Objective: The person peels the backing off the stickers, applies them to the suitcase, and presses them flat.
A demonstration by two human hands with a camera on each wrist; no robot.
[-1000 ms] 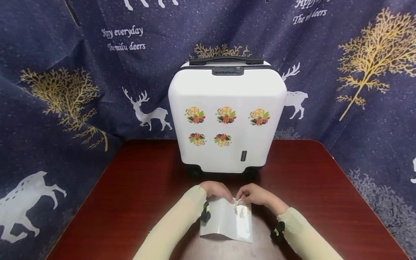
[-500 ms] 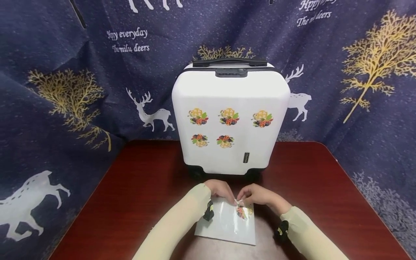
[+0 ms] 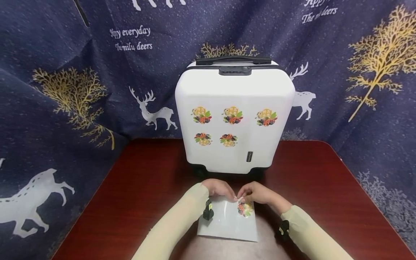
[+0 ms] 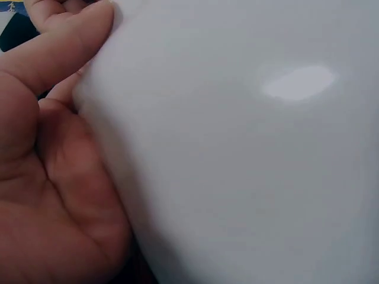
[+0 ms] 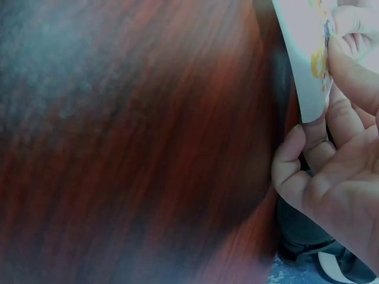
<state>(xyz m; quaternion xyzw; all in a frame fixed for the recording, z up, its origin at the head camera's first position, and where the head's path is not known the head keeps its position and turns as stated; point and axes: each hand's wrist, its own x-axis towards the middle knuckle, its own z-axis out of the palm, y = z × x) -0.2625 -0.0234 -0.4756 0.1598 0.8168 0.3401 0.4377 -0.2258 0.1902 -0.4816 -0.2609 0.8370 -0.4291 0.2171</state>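
A glossy white sticker sheet (image 3: 224,224) lies tilted toward me in the head view, held at its far edge by both hands. On its upper right part is a colourful fruit sticker (image 3: 245,209). My left hand (image 3: 220,188) pinches the far edge, thumb over the sheet and fingers behind it in the left wrist view. Beside it, my right hand (image 3: 257,193) pinches the same edge just above the sticker, fingertips almost meeting the left ones. In the right wrist view, the right fingers (image 5: 340,121) curl behind the sheet's corner.
Behind the hands stands a white suitcase (image 3: 224,159) with black handle and wheels. Its front bears several matching fruit stickers (image 3: 233,116), three above and two below, plus a small black label (image 3: 249,156). Under everything is a reddish-brown table (image 3: 139,187); a blue deer-print cloth (image 3: 156,72) hangs behind.
The sheet's bowed near edge has straightened, and its fruit sticker shows more plainly. Both hands keep pinching the far edge. The head view has shifted slightly.
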